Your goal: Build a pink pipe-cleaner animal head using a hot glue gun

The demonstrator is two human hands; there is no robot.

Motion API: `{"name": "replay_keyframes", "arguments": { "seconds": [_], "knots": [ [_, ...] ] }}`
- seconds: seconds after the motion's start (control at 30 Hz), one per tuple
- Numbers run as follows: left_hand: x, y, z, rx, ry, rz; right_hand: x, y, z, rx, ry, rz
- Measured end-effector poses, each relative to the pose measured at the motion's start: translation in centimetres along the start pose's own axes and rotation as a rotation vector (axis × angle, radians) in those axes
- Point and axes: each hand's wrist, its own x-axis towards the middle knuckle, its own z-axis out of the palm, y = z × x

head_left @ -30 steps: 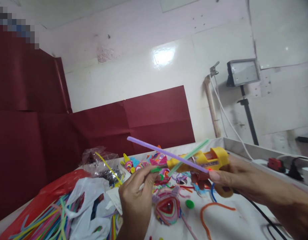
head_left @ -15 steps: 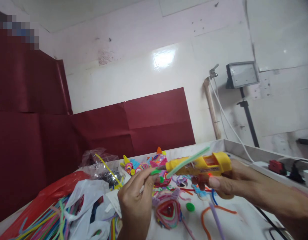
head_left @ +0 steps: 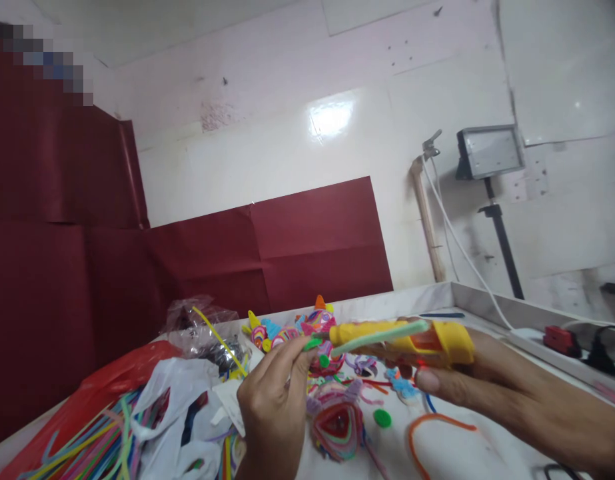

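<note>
My left hand (head_left: 272,403) pinches a small green coiled piece (head_left: 313,343) between thumb and fingertips. Wrapped round a yellow hot glue gun (head_left: 402,341), my right hand (head_left: 457,377) holds it sideways, and a small red light glows on its underside. The gun's nozzle points left and meets or nearly meets the green piece. A pale green pipe cleaner (head_left: 382,337) stretches across the front of the gun; what supports it I cannot tell. Below lies a rounded triangular coiled craft piece (head_left: 337,423) in red and purple. Beside it is a green disc (head_left: 382,418).
Finished-looking colourful coiled crafts (head_left: 287,330) sit behind my hands. At left are a white plastic bag (head_left: 174,393), a red bag (head_left: 112,373) and bundled pipe cleaners (head_left: 92,447). An orange pipe cleaner (head_left: 412,443) curves at right. A power strip (head_left: 532,340) lies along the raised edge.
My right hand has lowered slightly, and the glue gun's rear end has dipped. The pale green pipe cleaner lies flatter across it. A lavender pipe cleaner below the gun is out of sight.
</note>
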Motion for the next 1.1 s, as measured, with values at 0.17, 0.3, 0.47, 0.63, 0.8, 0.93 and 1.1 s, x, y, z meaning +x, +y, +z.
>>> {"name": "replay_keyframes", "arguments": {
  "seconds": [0.17, 0.3, 0.47, 0.63, 0.8, 0.93, 1.1],
  "knots": [
    [0.0, -0.3, 0.1, 0.039, 0.007, 0.044, -0.1, 0.9, 0.2, -0.204, 0.144, -0.048],
    [-0.1, -0.4, 0.2, 0.048, 0.024, 0.054, -0.3, 1.4, 0.5, -0.29, 0.23, -0.091],
    [0.1, -0.2, 0.4, 0.04, 0.042, 0.055, -0.4, 1.2, 0.7, -0.35, 0.237, -0.143],
    [0.4, 0.2, 0.3, 0.044, 0.065, 0.048, -0.4, 0.4, 0.6, -0.317, 0.156, -0.189],
    [0.3, 0.3, 0.2, 0.03, 0.024, 0.026, -0.3, -0.1, 0.6, -0.275, 0.111, -0.178],
    [0.3, 0.2, 0.2, 0.024, 0.04, 0.017, -0.3, -0.3, 0.5, -0.263, 0.105, -0.158],
    [0.3, 0.1, 0.2, 0.029, 0.043, 0.011, -0.5, -0.2, 0.5, -0.271, 0.103, -0.151]
  ]
}}
